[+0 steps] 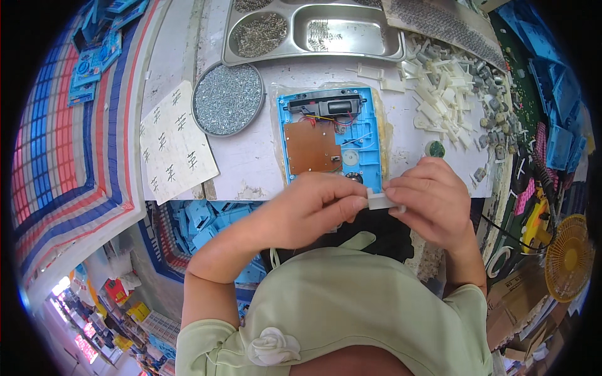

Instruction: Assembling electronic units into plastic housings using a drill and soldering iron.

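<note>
Two hands (pixel 433 199), one brown circuit board (pixel 308 148)

The left arm (pixel 229 249), bent at the elbow, slanted inward to the left grip (pixel 320 205), its thumb and forefinger pinched; the right grip (pixel 433 199) faced it closely, fingers curled inward.

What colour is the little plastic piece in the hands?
The plastic piece is white; it shows best in the head view.

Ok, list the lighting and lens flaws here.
Head view: black corners, striped sheet bowed by the fisheye; head view: washed-out bright patch at lower left; head view: highlights on the metal tray; head view: left hand looks slightly soft.
</note>
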Demonstrator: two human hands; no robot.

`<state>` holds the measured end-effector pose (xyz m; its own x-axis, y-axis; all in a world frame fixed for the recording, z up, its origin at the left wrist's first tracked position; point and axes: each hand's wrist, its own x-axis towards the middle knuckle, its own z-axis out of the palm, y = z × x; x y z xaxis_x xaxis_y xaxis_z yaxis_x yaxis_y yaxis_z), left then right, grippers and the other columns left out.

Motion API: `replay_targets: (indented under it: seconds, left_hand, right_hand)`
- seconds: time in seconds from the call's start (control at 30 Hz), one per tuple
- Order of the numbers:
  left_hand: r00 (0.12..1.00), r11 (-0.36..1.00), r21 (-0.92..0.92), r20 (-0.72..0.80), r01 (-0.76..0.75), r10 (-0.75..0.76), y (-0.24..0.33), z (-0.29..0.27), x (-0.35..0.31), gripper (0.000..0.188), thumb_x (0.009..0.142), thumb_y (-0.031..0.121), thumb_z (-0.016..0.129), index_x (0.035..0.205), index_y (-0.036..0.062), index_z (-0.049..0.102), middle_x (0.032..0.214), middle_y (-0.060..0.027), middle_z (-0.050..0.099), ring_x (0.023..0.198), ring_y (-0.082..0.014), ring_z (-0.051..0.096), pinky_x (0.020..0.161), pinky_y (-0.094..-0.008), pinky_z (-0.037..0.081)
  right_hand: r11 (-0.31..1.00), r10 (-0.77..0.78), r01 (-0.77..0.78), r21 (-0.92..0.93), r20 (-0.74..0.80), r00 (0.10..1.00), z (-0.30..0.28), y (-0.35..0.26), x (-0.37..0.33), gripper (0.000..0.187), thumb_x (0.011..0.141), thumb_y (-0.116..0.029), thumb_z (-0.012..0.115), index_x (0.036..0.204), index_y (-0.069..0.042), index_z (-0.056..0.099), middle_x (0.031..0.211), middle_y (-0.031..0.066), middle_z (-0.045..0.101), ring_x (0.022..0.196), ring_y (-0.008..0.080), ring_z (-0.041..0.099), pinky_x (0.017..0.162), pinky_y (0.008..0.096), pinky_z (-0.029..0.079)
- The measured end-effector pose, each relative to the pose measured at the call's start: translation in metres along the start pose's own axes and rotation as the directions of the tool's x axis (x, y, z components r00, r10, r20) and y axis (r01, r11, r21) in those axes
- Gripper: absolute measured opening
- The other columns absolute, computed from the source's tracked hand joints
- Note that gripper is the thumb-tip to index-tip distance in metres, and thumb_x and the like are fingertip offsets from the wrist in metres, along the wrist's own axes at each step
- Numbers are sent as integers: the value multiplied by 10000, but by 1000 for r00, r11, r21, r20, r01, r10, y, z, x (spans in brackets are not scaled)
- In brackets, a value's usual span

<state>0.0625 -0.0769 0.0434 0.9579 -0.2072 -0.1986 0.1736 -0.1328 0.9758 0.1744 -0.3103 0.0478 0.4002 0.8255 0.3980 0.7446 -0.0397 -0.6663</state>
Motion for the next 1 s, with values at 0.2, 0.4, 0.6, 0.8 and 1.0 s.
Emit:
replay_targets:
  seconds: [0.2, 0.4, 0.6, 0.8, 1.0]
  left_hand:
    - [956, 620, 783, -141, -53, 259, -6, -9, 57, 153, 879, 159, 707, 974, 40, 717, 863, -153, 711, 742, -356, 675, 655, -420, 537]
    - [968, 741, 670, -152, -47, 199, -7, -8, 64, 126, 856, 161, 739, 913, 50, 722, 793, -132, 693, 692, -325, 669, 639, -403, 533]
    - [959, 604, 784, -41, -142, 279, -6, -2, 59, 103, 839, 152, 747, 894, 66, 730, 764, -117, 682, 691, -302, 681, 624, -400, 534]
    - [985, 450, 889, 9, -88, 175, -6, 10, 60, 91, 823, 140, 739, 885, 82, 706, 765, -114, 679, 710, -321, 680, 644, -418, 538]
    - [938, 668, 730, -113, -145, 327, -7, 0, 52, 107, 817, 89, 766, 881, 46, 691, 763, -103, 670, 660, -267, 668, 593, -361, 518]
  right_hand:
    - [900, 269, -192, 392, -152, 951, -3, 13, -31, 321, 755, -43, 830, 1055, 8, 728, 967, 129, 760, 826, 268, 689, 760, 357, 523]
    - [879, 333, -223, 422, -207, 920, -7, 17, -45, 314, 765, -26, 826, 1057, 33, 725, 956, 147, 756, 837, 258, 702, 771, 346, 533]
    - [892, 336, -236, 384, -217, 917, -7, 19, -46, 316, 761, -21, 823, 1057, 33, 724, 950, 151, 753, 842, 255, 707, 768, 339, 534]
    - [911, 328, -246, 330, -220, 919, -8, 16, -42, 315, 751, -8, 815, 1051, 26, 725, 944, 149, 752, 841, 258, 711, 763, 338, 535]
    - [914, 378, -330, 235, -197, 905, -5, 15, -35, 317, 747, -14, 811, 1051, 2, 724, 957, 134, 750, 850, 277, 711, 773, 344, 534]
